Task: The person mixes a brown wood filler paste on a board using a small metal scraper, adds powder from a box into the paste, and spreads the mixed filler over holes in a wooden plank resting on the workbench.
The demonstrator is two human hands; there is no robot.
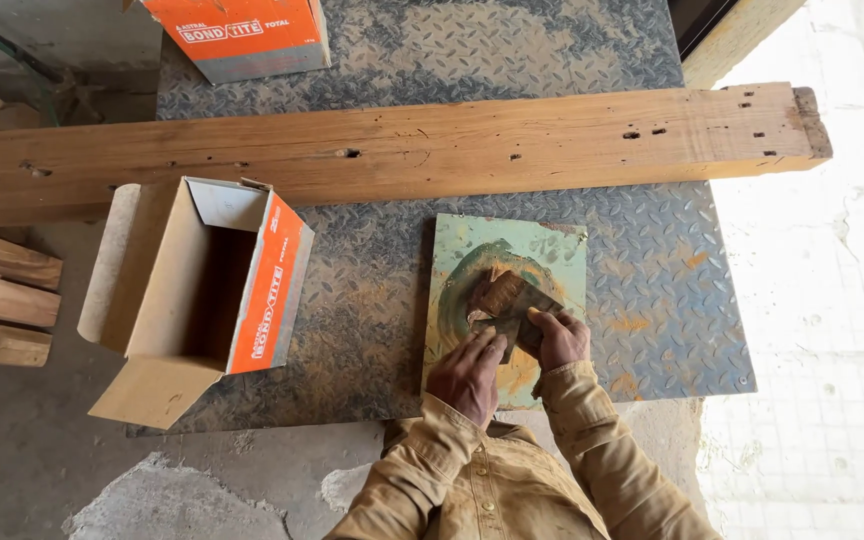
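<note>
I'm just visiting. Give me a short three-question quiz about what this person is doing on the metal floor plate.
1. True or false: both hands are on the green board.
2. Which is nearer the open box: (a) the left hand or (b) the right hand?
3. What long thing lies across the plate beyond the board?

Key:
1. True; they work scrapers in a brown paste.
2. (a)
3. A wooden beam.
</note>
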